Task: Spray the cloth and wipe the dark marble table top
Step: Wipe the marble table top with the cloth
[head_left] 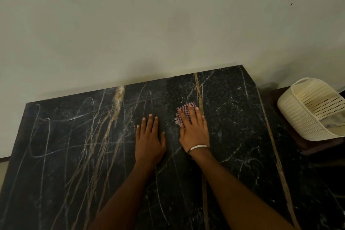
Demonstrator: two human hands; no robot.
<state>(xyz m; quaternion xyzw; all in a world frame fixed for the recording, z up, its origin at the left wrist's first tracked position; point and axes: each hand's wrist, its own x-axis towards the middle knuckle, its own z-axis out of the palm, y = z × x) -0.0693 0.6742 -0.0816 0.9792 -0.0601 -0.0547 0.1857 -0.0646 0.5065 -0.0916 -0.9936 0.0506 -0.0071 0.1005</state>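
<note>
- Head view, looking down: a small cloth, checked in dark red and white, lies on the dark marble table, right of centre and nearer the far edge by the wall.
- Most of the cloth is hidden under the right hand; only a bunched corner shows past the fingertips and along the left side. Whether it is damp cannot be told.
- Right hand's fingers are straight and flat, pressing the cloth down rather than gripping it. A pale band circles that wrist.
- Left hand rests flat on bare marble just beside the right, fingers spread and holding nothing.
- Risk, as a judgement: with only a flat palm on it, the little cloth could bunch or slip out during a stroke, so skin rather than fabric would rub the stone.
- Risk: the bare left palm may leave smears on polished marble.
- Marble is black with white and gold veins; no spray bottle is in view.
- Off the table's right side, well apart, a cream perforated plastic basket sits on a lower dark surface.
</note>
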